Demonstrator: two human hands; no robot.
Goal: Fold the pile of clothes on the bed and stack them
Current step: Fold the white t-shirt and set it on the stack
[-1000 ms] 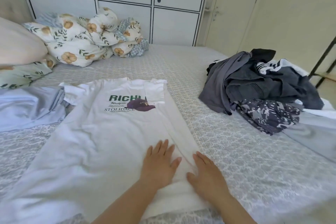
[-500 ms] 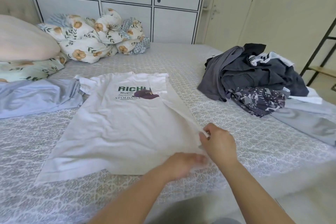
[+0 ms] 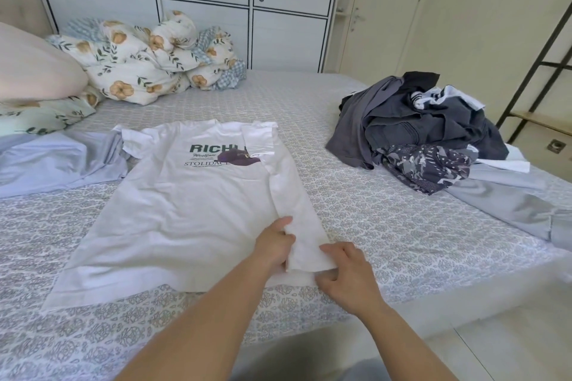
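A white T-shirt (image 3: 173, 213) with green lettering lies flat on the patterned bed (image 3: 387, 232). Its right side is folded inward as a long strip along the body. My left hand (image 3: 274, 244) pinches the inner edge of that strip near the hem. My right hand (image 3: 343, 272) grips the strip's lower corner at the hem. A pile of dark unfolded clothes (image 3: 424, 130) sits at the right of the bed. A pale blue garment (image 3: 58, 161) lies at the left, beside the T-shirt's sleeve.
A floral quilt (image 3: 148, 65) and pillows (image 3: 34, 71) are bunched at the head of the bed before white cabinets (image 3: 201, 3). A grey garment (image 3: 510, 201) trails from the pile toward the right edge. A black metal rack (image 3: 538, 71) stands at the far right.
Both hands went from lying flat on the shirt to lifting its right edge, and now hold that side folded inward at the hem. The view pulled back from the bed.
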